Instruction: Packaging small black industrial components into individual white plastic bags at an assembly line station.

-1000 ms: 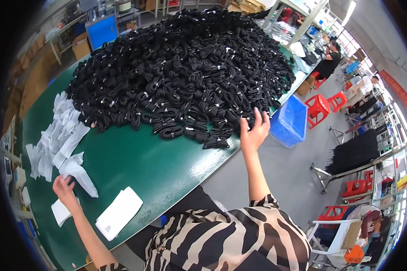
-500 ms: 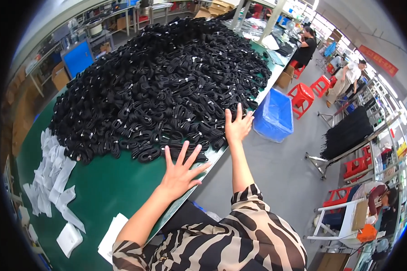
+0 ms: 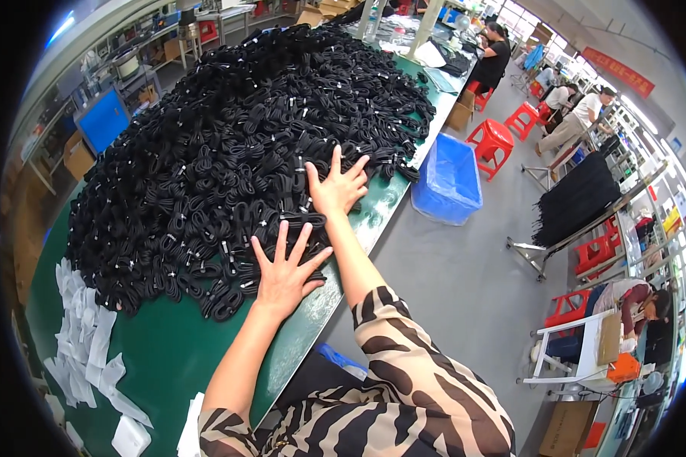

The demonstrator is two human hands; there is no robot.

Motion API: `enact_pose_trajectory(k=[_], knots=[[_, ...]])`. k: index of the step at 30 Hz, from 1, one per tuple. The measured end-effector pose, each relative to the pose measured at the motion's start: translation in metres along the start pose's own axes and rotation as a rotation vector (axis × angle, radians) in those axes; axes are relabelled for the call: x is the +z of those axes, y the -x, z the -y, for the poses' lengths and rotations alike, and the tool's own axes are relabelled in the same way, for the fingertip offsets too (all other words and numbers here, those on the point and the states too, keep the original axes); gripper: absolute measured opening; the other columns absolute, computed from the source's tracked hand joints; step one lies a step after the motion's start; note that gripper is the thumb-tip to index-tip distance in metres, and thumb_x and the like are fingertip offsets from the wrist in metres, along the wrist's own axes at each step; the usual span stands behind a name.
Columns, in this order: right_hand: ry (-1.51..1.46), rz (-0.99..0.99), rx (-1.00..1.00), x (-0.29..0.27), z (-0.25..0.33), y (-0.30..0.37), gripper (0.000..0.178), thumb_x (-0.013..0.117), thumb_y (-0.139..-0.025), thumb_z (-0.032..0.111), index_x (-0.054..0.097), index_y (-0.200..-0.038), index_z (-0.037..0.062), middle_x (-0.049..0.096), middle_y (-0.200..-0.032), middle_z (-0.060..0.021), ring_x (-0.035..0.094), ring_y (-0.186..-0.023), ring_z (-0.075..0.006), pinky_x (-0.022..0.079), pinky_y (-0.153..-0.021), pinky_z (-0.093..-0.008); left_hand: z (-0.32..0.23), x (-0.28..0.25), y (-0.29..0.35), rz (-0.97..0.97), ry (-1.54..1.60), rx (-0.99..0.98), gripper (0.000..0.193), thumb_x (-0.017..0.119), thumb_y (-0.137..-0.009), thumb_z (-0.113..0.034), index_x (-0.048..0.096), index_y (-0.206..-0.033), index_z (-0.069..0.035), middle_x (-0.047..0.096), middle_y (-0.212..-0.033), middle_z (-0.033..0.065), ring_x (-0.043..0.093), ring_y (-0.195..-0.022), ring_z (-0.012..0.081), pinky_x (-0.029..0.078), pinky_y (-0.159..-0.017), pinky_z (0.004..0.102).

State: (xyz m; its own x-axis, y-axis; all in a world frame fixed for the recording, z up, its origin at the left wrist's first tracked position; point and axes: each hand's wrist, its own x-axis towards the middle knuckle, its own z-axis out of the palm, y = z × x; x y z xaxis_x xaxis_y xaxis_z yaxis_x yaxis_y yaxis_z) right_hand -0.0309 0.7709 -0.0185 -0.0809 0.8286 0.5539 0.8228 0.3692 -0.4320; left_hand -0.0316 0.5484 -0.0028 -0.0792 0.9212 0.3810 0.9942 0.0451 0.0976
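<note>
A broad heap of black coiled cables (image 3: 221,145), many bound with small pale ties, covers much of the green table (image 3: 160,350). My left hand (image 3: 282,276) lies with fingers spread on the near edge of the heap, close to the table's metal rim. Just beyond it, my right hand (image 3: 338,186) is also spread, pressing against coils along the heap's right side. Neither hand is closed round a cable. Some coils under and beside my palms are hidden.
White paper strips (image 3: 84,335) lie at the table's left, with a white packet (image 3: 131,436) nearby. Right of the table stand a blue lined bin (image 3: 447,183) and red stools (image 3: 492,145). Black cables hang on a rack (image 3: 579,199). Several people work farther off.
My right hand has moved left from the table's edge onto the coils. My left hand has shifted slightly left. Coils at the near edge of the heap have been pushed leftward.
</note>
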Motion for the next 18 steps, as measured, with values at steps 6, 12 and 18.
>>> enact_pose_trajectory(k=[6, 12, 18], knots=[[0.009, 0.062, -0.017, 0.0, -0.004, -0.013, 0.081, 0.056, -0.086, 0.07, 0.042, -0.152, 0.0246, 0.02, -0.153, -0.0408, 0.04, -0.127, -0.0496, 0.036, -0.102, -0.0573, -0.002, -0.001, -0.008, 0.013, -0.026, -0.021, 0.074, 0.08, -0.072, -0.046, 0.054, -0.141, -0.037, 0.032, -0.16, 0.0007, 0.016, -0.151, 0.0368, 0.01, -0.108, 0.0808], [-0.284, -0.106, -0.283, -0.057, -0.05, -0.044, 0.046, 0.067, -0.087, 0.049, 0.07, -0.122, 0.0188, 0.061, -0.125, -0.0259, 0.058, -0.112, -0.0408, 0.044, -0.096, -0.0567, 0.01, -0.005, 0.009, 0.026, -0.076, -0.075, 0.072, 0.078, -0.074, -0.049, 0.055, -0.14, -0.034, 0.038, -0.157, -0.0005, 0.02, -0.15, 0.0365, 0.01, -0.109, 0.079], [0.067, -0.001, 0.227, 0.032, -0.159, -0.102, 0.064, 0.044, -0.091, 0.074, 0.057, -0.14, 0.0346, 0.038, -0.15, -0.0287, 0.032, -0.141, -0.047, 0.026, -0.114, -0.0595, -0.001, 0.002, -0.012, 0.006, -0.051, -0.047, 0.07, 0.077, -0.075, -0.051, 0.055, -0.14, -0.034, 0.038, -0.156, -0.0005, 0.021, -0.149, 0.037, 0.01, -0.109, 0.0789]])
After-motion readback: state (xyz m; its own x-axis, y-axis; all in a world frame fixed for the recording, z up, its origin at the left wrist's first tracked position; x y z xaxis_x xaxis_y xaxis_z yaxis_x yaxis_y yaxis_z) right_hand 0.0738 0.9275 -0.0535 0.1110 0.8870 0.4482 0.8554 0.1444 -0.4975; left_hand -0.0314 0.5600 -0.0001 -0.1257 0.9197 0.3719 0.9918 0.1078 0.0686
